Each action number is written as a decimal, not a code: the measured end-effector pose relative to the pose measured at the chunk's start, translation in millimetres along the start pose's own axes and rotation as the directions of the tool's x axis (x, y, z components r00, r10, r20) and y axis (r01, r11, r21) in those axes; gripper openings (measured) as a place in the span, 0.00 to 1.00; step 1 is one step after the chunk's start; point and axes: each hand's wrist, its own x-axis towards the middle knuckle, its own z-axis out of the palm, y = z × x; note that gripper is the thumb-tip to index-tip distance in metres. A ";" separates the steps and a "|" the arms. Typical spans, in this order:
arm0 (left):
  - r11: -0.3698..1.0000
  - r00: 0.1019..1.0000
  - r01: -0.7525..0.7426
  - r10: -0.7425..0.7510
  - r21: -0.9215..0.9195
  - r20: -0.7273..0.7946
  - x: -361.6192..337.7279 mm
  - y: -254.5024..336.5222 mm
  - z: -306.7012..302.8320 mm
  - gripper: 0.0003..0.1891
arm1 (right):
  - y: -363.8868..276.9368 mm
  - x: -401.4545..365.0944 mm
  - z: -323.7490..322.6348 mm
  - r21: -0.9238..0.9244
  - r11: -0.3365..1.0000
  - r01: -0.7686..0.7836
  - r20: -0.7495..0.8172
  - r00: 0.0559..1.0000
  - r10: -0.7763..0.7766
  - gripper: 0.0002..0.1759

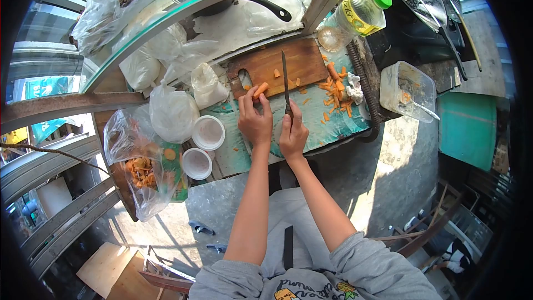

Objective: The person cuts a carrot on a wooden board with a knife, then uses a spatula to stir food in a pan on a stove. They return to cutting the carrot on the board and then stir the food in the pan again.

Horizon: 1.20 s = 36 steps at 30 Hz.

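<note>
Head view: the left hand (254,119) lies at the near edge of the wooden cutting board (305,58), and its fingers are closed around the near end of a carrot (260,89), which rests on the board and points away from the person. The right hand (292,133), just beside the left one, is wrapped around the handle of a knife (285,75). The blade reaches out over the board, to the right of the carrot and, as it seems, not touching it. Cut carrot pieces (333,93) lie scattered at the right end of the board, and more are in a plastic bag (139,172) at the left. I judge that the step in hand is slicing the carrot. The next cut calls for bringing the blade across the carrot, beyond the left fingertips, while the left hand presses it firmly down.
</note>
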 end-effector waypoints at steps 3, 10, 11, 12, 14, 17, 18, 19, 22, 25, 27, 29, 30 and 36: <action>1.000 1.000 0.001 -0.001 -0.007 0.002 -0.1 0.1 -0.5 0.10 | 0.3 0.1 0.6 -0.005 1.000 0.005 -0.005 1.000 -0.005 0.23; 1.000 1.000 0.010 -0.010 -0.020 -0.001 0.3 2.0 -0.5 0.10 | 0.8 -0.3 0.2 -0.005 1.000 0.009 -0.006 1.000 -0.009 0.23; 1.000 1.000 0.010 -0.010 -0.020 0.000 0.4 2.2 -0.8 0.10 | 0.9 -0.5 0.1 -0.003 1.000 0.002 -0.002 1.000 -0.002 0.23; 1.000 1.000 0.005 -0.005 -0.018 -0.004 0.5 2.5 -1.2 0.10 | 1.1 -0.6 0.0 -0.001 1.000 -0.005 0.002 1.000 0.005 0.23; 1.000 1.000 0.000 0.000 -0.016 -0.007 0.5 2.8 -1.8 0.09 | 1.3 -0.5 0.2 0.000 1.000 -0.005 0.003 1.000 0.005 0.23; 1.000 1.000 0.010 -0.010 -0.009 0.009 0.4 2.9 -1.7 0.10 | 1.7 0.1 1.0 -0.002 1.000 0.000 -0.004 1.000 0.000 0.23; 1.000 1.000 -0.001 0.001 -0.015 -0.002 0.6 2.8 -1.3 0.10 | 1.7 0.0 1.3 -0.004 1.000 0.005 -0.010 1.000 -0.005 0.23; 1.000 1.000 -0.012 0.011 -0.021 -0.013 0.7 2.6 -1.1 0.10 | 1.7 -0.3 1.2 -0.004 1.000 0.005 -0.010 1.000 -0.005 0.23; 1.000 1.000 0.004 -0.004 -0.022 -0.002 0.3 2.9 -1.6 0.10 | 0.3 0.0 -0.3 -0.012 1.000 -0.003 -0.003 1.000 0.003 0.23; 1.000 1.000 0.014 -0.014 -0.027 0.012 0.0 2.5 -1.8 0.10 | 0.2 0.0 -0.9 -0.007 1.000 -0.023 0.015 1.000 0.023 0.23; 1.000 1.000 0.008 -0.007 -0.028 0.008 0.0 2.5 -1.7 0.10 | 0.1 0.1 -0.8 -0.016 1.000 -0.013 0.009 1.000 0.013 0.22; 1.000 1.000 0.001 0.000 -0.029 0.002 0.5 3.1 -2.3 0.10 | 0.1 0.6 0.0 -0.016 1.000 0.000 -0.001 1.000 0.000 0.22; 1.000 1.000 0.011 -0.011 -0.027 0.007 0.3 4.0 -2.9 0.10 | 0.2 0.5 0.1 -0.017 1.000 0.011 -0.011 1.000 -0.012 0.22; 0.999 1.000 0.024 -0.024 -0.027 0.008 0.7 6.4 -3.5 0.10 | 0.2 0.2 -0.2 -0.018 1.000 0.011 -0.003 1.000 -0.011 0.23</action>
